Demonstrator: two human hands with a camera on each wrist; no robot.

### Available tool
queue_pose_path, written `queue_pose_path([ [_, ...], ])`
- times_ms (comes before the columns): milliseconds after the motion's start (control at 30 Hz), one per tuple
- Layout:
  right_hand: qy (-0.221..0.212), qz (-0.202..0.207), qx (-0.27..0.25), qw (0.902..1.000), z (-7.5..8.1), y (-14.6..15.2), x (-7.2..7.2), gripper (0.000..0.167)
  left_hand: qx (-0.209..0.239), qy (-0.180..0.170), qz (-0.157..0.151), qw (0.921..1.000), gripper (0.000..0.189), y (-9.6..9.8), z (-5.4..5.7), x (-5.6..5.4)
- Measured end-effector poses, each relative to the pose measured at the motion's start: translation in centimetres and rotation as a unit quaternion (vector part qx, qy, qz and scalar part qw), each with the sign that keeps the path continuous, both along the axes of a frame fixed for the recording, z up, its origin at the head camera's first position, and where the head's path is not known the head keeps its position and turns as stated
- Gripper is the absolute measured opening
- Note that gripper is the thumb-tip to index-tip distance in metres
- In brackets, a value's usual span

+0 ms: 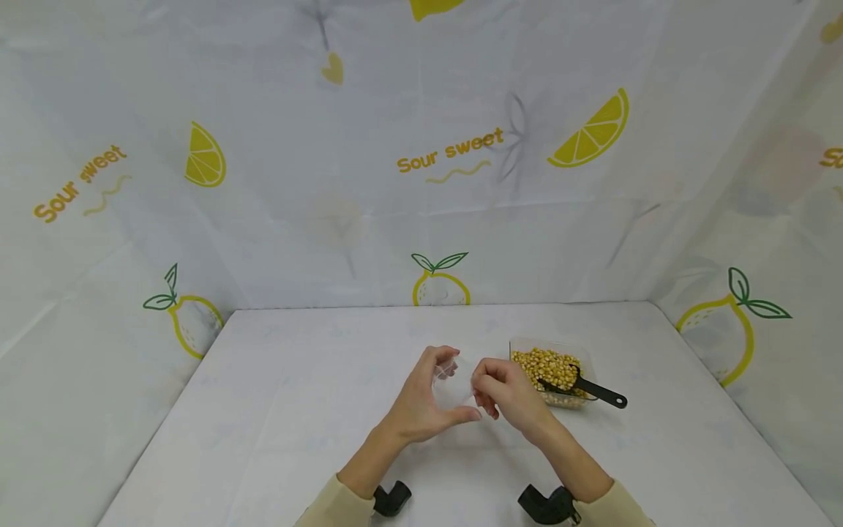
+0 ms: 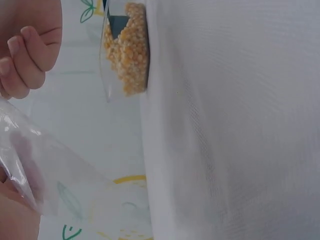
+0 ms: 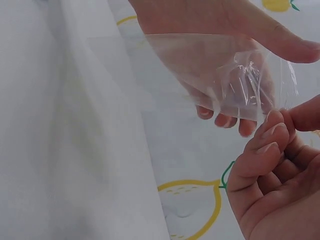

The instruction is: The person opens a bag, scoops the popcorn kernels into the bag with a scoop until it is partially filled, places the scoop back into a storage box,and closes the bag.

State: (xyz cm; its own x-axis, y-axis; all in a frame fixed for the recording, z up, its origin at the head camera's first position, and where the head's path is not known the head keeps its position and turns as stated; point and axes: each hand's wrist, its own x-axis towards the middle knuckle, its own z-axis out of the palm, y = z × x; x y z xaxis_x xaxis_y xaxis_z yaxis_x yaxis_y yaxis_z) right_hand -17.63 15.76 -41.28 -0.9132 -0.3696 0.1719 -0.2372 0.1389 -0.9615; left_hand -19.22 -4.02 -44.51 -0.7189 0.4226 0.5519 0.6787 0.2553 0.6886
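A clear plastic bag [image 1: 453,388] is held up between the two hands over the table. My right hand [image 1: 510,399] pinches the bag's edge between thumb and fingertips, as the right wrist view shows. My left hand [image 1: 421,399] has its thumb spread wide from its fingers, with the bag lying across the palm side. In the right wrist view the bag [image 3: 200,75] tapers down from the pinch, and the left fingers show through it. Just beyond the right hand stands a clear plastic container [image 1: 590,359] of yellow corn kernels [image 1: 549,366].
A black scoop [image 1: 602,394] rests in the kernels, its handle sticking out over the container's right side. White cloth covers the table [image 1: 296,395]. A lemon-print curtain [image 1: 276,219] hangs behind it and along both sides.
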Motion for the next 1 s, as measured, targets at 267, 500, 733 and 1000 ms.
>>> queue_pose_path([
  [267,-0.007,0.0,0.007,1.0,-0.15,0.17,-0.11,0.023,0.001,0.005,-0.002,1.0,0.075,-0.18,0.05,-0.18],
  [500,0.011,0.007,0.034,0.9994,-0.03,0.46,-0.22,0.023,-0.009,0.003,0.013,0.9999,0.073,-0.29,0.24,-0.21],
  [733,0.015,-0.015,0.077,0.9968,0.17,0.61,-0.19,0.021,-0.025,0.0,0.016,0.9995,0.075,-0.21,0.15,-0.3],
  [1000,0.005,-0.034,0.112,0.9931,0.61,0.78,-0.02,0.021,-0.03,0.002,0.021,0.9993,0.073,-0.18,-0.06,-0.38],
])
